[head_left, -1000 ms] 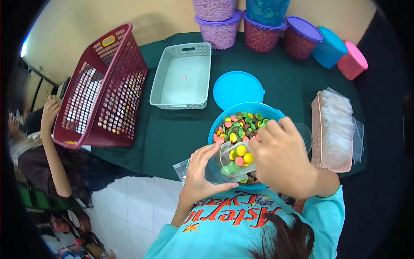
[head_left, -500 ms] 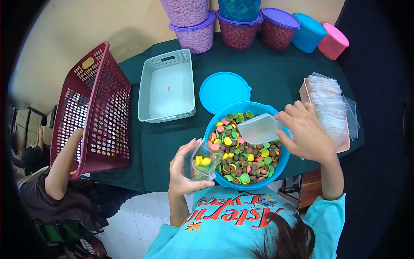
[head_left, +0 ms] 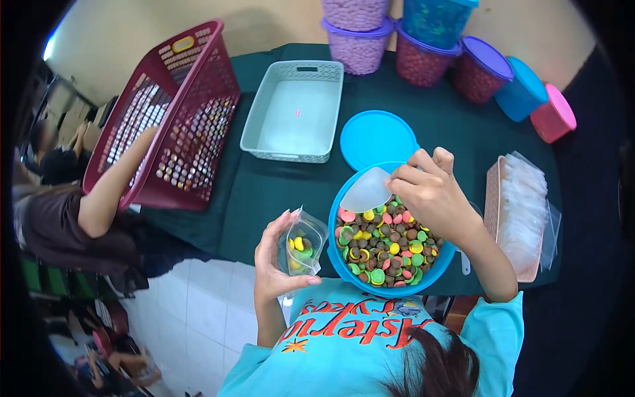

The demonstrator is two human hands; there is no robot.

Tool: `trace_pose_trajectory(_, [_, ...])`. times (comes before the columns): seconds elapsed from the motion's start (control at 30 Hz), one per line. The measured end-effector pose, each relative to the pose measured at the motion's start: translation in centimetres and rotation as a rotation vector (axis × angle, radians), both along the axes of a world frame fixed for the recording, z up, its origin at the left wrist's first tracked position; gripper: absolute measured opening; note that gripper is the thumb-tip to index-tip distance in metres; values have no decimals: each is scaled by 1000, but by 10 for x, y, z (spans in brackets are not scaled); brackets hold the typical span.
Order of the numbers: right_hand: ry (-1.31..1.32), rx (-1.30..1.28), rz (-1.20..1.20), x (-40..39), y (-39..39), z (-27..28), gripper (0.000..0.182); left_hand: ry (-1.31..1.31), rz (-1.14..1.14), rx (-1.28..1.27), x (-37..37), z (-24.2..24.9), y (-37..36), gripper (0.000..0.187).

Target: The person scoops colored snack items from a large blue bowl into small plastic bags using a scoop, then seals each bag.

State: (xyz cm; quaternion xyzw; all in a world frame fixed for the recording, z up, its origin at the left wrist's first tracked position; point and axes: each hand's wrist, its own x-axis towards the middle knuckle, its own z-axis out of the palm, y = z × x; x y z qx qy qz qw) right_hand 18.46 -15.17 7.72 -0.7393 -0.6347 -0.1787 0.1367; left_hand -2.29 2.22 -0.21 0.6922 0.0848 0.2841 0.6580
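My left hand [head_left: 270, 258] grips a clear plastic pouch [head_left: 315, 233], its mouth spread. A few yellow and green candies [head_left: 301, 246] lie inside it. In my right hand [head_left: 430, 188] is a translucent white scoop [head_left: 365, 193], held over the far left part of a round blue tub [head_left: 335, 257]. Whether the scoop carries anything is not visible. Brown, yellow, green and pink button-shaped candies [head_left: 387, 255] fill the tub. The pouch is just left of the tub, with a small gap between them.
A blue lid [head_left: 377, 137] lies behind the tub. Beyond it stand a pale tray [head_left: 291, 116] and lidded containers [head_left: 423, 63]. A pink basket [head_left: 493, 198] of clear bags is at right. At left, another person's arm [head_left: 119, 175] reaches into a maroon basket [head_left: 198, 99].
The view has turned, shifting the table items rightward. My right hand has brought the scoop to the tub's far left rim and tilted it. The pouch now sits apart from the tub.
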Motion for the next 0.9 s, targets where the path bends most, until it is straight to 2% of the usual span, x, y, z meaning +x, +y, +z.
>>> trace_pose_trajectory(0.27, [-32,-8,294,-8,13,9,6,5,121,-27,-25,-5,-26,105])
trace_pose_trajectory(0.33, [-39,-97,366,-15,9,8,5,8,126,-22,-28,-6,-28,104])
trace_pose_trajectory(0.47, [1,-6,352,-14,-2,-3,5,20,113,-31,-31,-6,-29,104])
trace_pose_trajectory(0.77, [-14,-105,107,-8,-40,8,13,65,14,-113,-20,-11,-12,106])
trace_pose_trajectory(0.83, [-50,69,51,-11,-31,8,12,59,-31,-108,-12,-9,-7,106])
trace_pose_trajectory(0.9, [-66,117,21,-16,-18,3,11,52,-80,-98,-3,-7,-2,106])
